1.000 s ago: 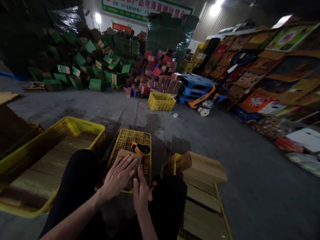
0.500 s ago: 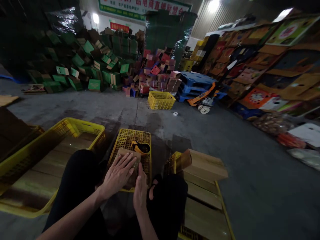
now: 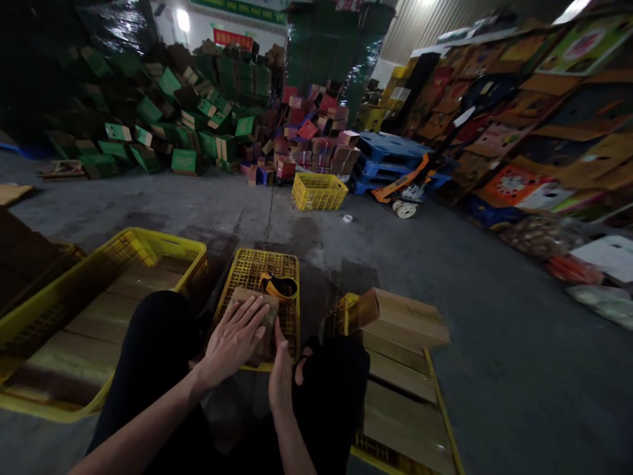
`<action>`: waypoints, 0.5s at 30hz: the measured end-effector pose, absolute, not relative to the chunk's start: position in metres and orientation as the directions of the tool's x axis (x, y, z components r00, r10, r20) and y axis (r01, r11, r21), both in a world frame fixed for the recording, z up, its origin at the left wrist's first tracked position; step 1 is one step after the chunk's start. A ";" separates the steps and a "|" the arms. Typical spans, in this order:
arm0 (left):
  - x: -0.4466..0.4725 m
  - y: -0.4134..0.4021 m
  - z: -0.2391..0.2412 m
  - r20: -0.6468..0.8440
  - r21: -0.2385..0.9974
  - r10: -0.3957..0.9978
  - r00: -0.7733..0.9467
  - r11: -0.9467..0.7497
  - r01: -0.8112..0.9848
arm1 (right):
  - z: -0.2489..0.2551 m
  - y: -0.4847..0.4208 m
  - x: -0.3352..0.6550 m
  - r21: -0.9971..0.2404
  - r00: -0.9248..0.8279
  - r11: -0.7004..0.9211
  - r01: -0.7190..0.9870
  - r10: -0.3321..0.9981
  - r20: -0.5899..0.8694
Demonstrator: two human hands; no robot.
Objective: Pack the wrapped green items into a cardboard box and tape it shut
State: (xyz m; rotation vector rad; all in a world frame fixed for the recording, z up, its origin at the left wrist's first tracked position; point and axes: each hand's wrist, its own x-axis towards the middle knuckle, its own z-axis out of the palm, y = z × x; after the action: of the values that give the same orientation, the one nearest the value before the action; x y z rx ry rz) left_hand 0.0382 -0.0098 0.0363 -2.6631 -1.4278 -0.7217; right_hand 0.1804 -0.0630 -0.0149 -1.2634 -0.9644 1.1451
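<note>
A small brown cardboard box (image 3: 270, 315) lies on the grid-like top of a yellow plastic crate (image 3: 257, 262) between my knees. My left hand (image 3: 233, 342) rests flat across the top of the box, fingers stretched out. Along the box's right side stands my right hand (image 3: 281, 376), its fingers straight and its palm turned inward. Just beyond the box, a yellow and black tape dispenser (image 3: 277, 286) sits on the same crate.
On my left, a long yellow crate (image 3: 195, 254) holds several brown boxes. To my right, another crate (image 3: 431, 369) holds cardboard boxes, with one box (image 3: 410, 316) lying across them. Farther off are a yellow basket (image 3: 320, 192), a pallet jack (image 3: 408, 185) and heaped green boxes (image 3: 184, 160).
The view has tilted slightly downward, so the scene sits a little higher. My right hand has slid slightly back toward me along the box's side. The left hand stays on top.
</note>
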 end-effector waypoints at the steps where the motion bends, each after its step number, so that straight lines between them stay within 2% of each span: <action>1: 0.038 -0.010 0.036 0.416 0.180 0.780 0.468 -0.575 0.798 | -0.015 -0.066 0.180 -0.995 0.191 -0.039 -0.091 0.980 -0.056; 15: 0.036 -0.009 0.036 0.402 0.137 0.773 0.490 -0.580 0.803 | -0.012 -0.075 0.164 -0.998 0.251 0.003 -0.064 0.968 -0.013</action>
State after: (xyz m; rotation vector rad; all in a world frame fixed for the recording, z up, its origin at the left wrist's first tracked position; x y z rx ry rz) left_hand 0.0357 -0.0093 0.0359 -2.6515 -1.4049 -0.6611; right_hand 0.1640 -0.0749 -0.0116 -1.2759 -0.9726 1.0537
